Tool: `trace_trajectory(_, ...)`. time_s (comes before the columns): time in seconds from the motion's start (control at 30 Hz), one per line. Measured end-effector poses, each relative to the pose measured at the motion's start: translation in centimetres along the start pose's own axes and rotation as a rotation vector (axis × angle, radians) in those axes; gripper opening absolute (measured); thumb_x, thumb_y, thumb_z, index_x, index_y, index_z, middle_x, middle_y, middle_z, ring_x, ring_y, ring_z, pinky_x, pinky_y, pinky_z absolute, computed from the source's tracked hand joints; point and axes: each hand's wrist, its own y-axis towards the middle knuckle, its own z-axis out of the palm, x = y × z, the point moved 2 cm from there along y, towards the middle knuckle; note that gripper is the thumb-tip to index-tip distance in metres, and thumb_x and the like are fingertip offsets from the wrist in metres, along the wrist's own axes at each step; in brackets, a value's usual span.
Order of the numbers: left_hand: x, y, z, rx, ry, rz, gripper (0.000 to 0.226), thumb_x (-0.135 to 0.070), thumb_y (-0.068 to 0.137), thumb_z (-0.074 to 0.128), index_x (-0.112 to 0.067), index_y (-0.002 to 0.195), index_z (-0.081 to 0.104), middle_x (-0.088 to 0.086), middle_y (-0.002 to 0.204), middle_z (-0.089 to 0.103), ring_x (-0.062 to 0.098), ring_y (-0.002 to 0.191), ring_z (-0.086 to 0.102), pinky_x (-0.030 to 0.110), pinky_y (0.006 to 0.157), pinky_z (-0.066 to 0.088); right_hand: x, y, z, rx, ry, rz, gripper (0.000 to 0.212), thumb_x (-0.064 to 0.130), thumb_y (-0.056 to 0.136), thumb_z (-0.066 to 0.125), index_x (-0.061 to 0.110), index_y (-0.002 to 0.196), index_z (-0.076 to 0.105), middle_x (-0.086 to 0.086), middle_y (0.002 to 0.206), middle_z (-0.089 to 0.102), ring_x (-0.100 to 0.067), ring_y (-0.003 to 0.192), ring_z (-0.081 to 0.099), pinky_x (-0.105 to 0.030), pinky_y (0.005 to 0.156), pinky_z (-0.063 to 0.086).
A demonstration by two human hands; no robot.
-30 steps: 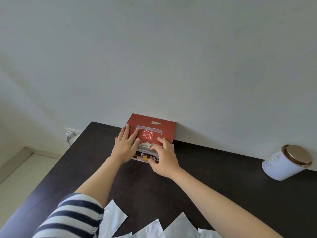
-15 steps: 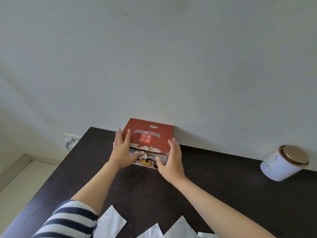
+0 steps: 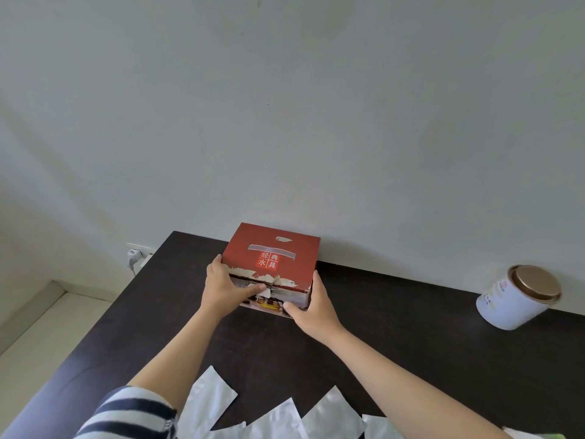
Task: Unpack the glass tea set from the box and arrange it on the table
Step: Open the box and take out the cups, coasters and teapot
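A closed red cardboard box (image 3: 278, 251) with white Chinese characters and a clear tape strip on its lid stands on the dark table (image 3: 395, 337), against the wall. My left hand (image 3: 223, 288) grips its front left corner, thumb across the front face. My right hand (image 3: 311, 307) clasps its front right corner, fingers up the side. The box's contents are hidden.
A white tin with a gold lid (image 3: 519, 297) lies tilted at the right by the wall. Several white foil pouches (image 3: 275, 413) lie along the table's near edge. A wall socket with a plug (image 3: 134, 253) sits left of the table, above the pale floor.
Both hands slid off the lid to the box's front corners and now grip it. The box has come a little forward and looks larger in view.
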Motion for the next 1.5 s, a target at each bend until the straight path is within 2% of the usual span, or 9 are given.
trace_trajectory(0.47, 4.0, -10.4, -3.1, -0.013, -0.100, -0.060, 0.131, -0.047, 0.043, 0.092, -0.012, 0.145, 0.016, 0.004, 0.140, 0.036, 0.020, 0.129, 0.040, 0.039, 0.105, 0.041, -1.6, -10.8, 4.4, 0.014, -0.002, -0.006, 0.105, 0.061, 0.069, 0.066, 0.037, 0.147, 0.001, 0.011, 0.148, 0.029, -0.009, 0.138, 0.033, -0.039, 0.102, 0.047)
trace_trajectory(0.6, 3.5, -10.6, -4.2, 0.014, -0.193, -0.082, 0.120, -0.043, 0.043, 0.092, -0.013, 0.138, 0.024, 0.000, 0.121, 0.047, 0.020, 0.116, 0.052, 0.035, 0.096, 0.048, -0.3, -11.1, 3.4, -0.002, -0.051, -0.051, 0.099, 0.069, 0.069, 0.061, 0.035, 0.147, 0.010, 0.008, 0.147, 0.031, -0.012, 0.137, 0.034, -0.041, 0.103, 0.046)
trace_trajectory(0.77, 0.5, -9.6, -6.1, -0.056, -0.282, 0.043, 0.104, -0.045, 0.052, 0.086, -0.018, 0.136, 0.030, -0.003, 0.123, 0.051, 0.014, 0.115, 0.050, 0.029, 0.096, 0.042, 3.7, -10.2, 0.5, -0.123, 0.005, -0.283, 0.081, 0.069, 0.075, 0.059, 0.035, 0.142, 0.028, 0.014, 0.144, 0.037, -0.007, 0.137, 0.032, -0.053, 0.109, 0.034)
trace_trajectory(0.87, -1.7, -7.6, -6.6, -0.054, -0.334, 0.123, 0.099, -0.047, 0.060, 0.081, -0.016, 0.139, 0.031, -0.005, 0.139, 0.042, 0.009, 0.130, 0.039, 0.025, 0.103, 0.032, 4.9, -8.1, -0.7, -0.149, -0.065, -0.336, 0.088, 0.067, 0.078, 0.056, 0.034, 0.149, 0.017, 0.011, 0.156, 0.022, -0.009, 0.145, 0.017, -0.060, 0.113, 0.021)
trace_trajectory(1.0, -3.6, -4.6, -5.9, 0.073, -0.292, 0.171, 0.098, -0.055, 0.072, 0.071, -0.020, 0.148, 0.021, -0.009, 0.151, 0.029, 0.007, 0.137, 0.028, 0.026, 0.108, 0.026, 5.1, -4.6, -1.2, -0.139, -0.248, -0.233, 0.099, 0.073, 0.079, 0.047, 0.029, 0.153, -0.002, 0.007, 0.161, -0.005, -0.013, 0.147, 0.002, -0.058, 0.117, 0.007)
trace_trajectory(1.13, -2.7, -0.9, -4.3, 0.197, 0.016, 0.179, 0.102, -0.081, 0.070, 0.047, -0.025, 0.150, 0.019, -0.006, 0.156, 0.026, 0.016, 0.145, 0.019, 0.050, 0.116, 0.020, 4.3, -2.5, -1.0, -0.086, -0.356, -0.161, 0.093, 0.063, 0.087, 0.049, 0.024, 0.153, -0.004, 0.005, 0.161, -0.008, -0.015, 0.148, -0.004, -0.055, 0.117, 0.001)
trace_trajectory(1.23, -1.4, 1.5, -2.9, 0.233, 0.313, 0.200, 0.070, -0.061, 0.092, 0.033, -0.025, 0.151, 0.018, -0.008, 0.158, 0.017, 0.017, 0.147, 0.007, 0.056, 0.116, 0.005, 3.4, -1.8, -0.5, -0.019, -0.420, -0.133, 0.091, 0.059, 0.090, 0.048, 0.018, 0.152, -0.005, 0.001, 0.161, -0.011, -0.015, 0.146, -0.013, -0.053, 0.116, -0.003)
trace_trajectory(1.3, -0.5, 2.1, -2.1, 0.240, 0.397, 0.211, 0.058, -0.048, 0.099, 0.026, -0.026, 0.152, 0.017, -0.013, 0.159, 0.005, 0.017, 0.147, 0.005, 0.055, 0.116, 0.004, 2.7, -1.5, -0.2, 0.011, -0.459, -0.118, 0.089, 0.058, 0.091, 0.045, 0.017, 0.152, -0.005, 0.000, 0.160, -0.016, -0.014, 0.145, -0.019, -0.051, 0.115, -0.004)
trace_trajectory(1.5, 1.3, 2.8, -1.4, 0.199, 0.191, 0.281, 0.046, -0.025, 0.103, 0.029, -0.021, 0.149, 0.028, -0.015, 0.157, 0.012, 0.012, 0.145, 0.017, 0.033, 0.119, 0.016, 2.7, -1.4, 0.2, 0.036, -0.627, -0.156, 0.077, 0.055, 0.094, 0.039, 0.016, 0.152, 0.007, -0.007, 0.159, -0.018, -0.023, 0.144, -0.022, -0.051, 0.113, -0.009)
